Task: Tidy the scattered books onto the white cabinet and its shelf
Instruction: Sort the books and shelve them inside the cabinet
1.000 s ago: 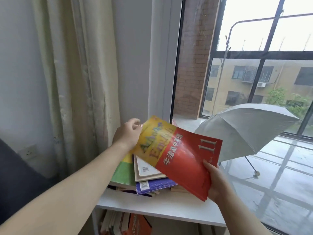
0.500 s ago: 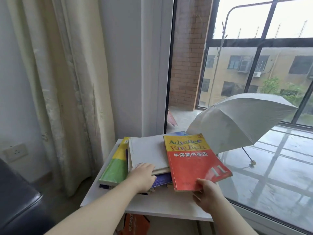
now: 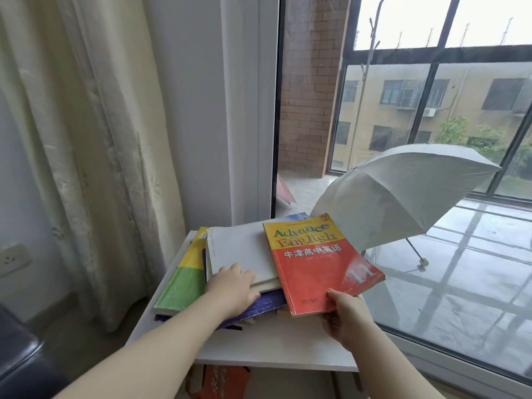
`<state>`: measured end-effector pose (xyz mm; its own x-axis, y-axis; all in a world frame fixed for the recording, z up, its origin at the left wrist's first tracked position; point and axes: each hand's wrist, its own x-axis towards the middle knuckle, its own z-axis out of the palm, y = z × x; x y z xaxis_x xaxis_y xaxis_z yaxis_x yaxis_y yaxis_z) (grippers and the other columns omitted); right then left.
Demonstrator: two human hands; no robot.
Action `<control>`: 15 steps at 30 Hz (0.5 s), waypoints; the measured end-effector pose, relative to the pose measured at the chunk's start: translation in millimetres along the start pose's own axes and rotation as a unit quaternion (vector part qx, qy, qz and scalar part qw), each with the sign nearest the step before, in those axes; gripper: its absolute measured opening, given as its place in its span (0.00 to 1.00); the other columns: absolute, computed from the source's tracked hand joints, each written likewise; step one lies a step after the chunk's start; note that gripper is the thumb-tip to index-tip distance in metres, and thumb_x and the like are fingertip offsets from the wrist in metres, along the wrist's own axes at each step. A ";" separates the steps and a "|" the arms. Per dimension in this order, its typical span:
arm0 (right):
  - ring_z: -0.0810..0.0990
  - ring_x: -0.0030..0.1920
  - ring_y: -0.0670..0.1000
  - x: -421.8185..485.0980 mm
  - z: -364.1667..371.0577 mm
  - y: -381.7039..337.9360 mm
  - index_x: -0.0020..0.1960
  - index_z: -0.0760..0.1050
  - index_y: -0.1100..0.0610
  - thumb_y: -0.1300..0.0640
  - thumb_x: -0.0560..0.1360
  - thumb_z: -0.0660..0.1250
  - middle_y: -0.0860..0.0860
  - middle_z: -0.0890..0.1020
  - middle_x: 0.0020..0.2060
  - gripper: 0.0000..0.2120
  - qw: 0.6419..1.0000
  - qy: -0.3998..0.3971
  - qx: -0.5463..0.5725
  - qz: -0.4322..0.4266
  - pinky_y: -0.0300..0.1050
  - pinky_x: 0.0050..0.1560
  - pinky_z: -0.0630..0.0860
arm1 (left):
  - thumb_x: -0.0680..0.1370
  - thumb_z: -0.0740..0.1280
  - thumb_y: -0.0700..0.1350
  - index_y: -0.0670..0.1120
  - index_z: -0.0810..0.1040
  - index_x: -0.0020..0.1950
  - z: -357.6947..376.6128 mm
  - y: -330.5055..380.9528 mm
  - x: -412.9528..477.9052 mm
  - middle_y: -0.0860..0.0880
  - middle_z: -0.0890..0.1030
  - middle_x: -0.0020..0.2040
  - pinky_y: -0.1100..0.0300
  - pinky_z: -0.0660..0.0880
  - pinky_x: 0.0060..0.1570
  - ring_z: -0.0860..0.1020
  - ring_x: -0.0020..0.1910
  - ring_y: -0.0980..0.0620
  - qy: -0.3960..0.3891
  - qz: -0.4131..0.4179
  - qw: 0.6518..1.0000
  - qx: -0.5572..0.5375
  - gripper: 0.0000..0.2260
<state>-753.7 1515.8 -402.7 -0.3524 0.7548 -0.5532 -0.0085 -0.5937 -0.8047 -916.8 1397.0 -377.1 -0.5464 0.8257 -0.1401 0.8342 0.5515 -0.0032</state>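
One red book (image 3: 313, 272) lies pinched between right fingers (image 3: 335, 296).

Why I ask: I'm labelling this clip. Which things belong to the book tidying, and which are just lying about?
Job: red English book, held by the right hand; white book under the left hand; green and yellow book; purple book; white cabinet.
Lying about: open umbrella; curtain; wall socket.
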 end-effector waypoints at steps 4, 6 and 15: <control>0.78 0.45 0.57 0.2 0.4 13.8 0.62 0.69 0.58 0.62 0.79 0.60 0.59 0.79 0.49 0.12 0.995 0.022 0.052 -0.081 0.45 0.38 0.75 | 0.81 0.55 0.42 0.46 0.70 0.55 13.5 -8.3 -2.7 0.46 0.71 0.59 0.56 0.69 0.45 0.75 0.51 0.44 0.067 -0.044 0.995 -0.065 0.06; 0.78 0.50 0.58 -0.9 1.7 21.4 0.64 0.69 0.59 0.61 0.79 0.60 0.60 0.78 0.54 0.14 0.991 0.039 0.059 -0.116 0.46 0.41 0.76 | 0.81 0.56 0.40 0.47 0.66 0.49 15.4 -8.4 -5.5 0.46 0.73 0.57 0.56 0.68 0.41 0.76 0.49 0.44 0.088 -0.067 0.994 -0.023 0.03; 0.76 0.42 0.56 -4.9 4.7 6.6 0.56 0.68 0.58 0.60 0.79 0.60 0.58 0.77 0.45 0.07 0.995 0.054 0.028 -0.080 0.51 0.48 0.73 | 0.80 0.53 0.34 0.41 0.63 0.67 10.2 -9.5 -3.8 0.42 0.76 0.56 0.53 0.71 0.42 0.78 0.53 0.41 0.082 0.048 0.980 0.176 0.16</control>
<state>-756.4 1506.9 -404.3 -0.2402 0.8649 -0.4408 -0.1088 -0.4752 -0.8731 -921.9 1387.4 -386.7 -0.4455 0.8952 0.0044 0.8402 0.4198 -0.3433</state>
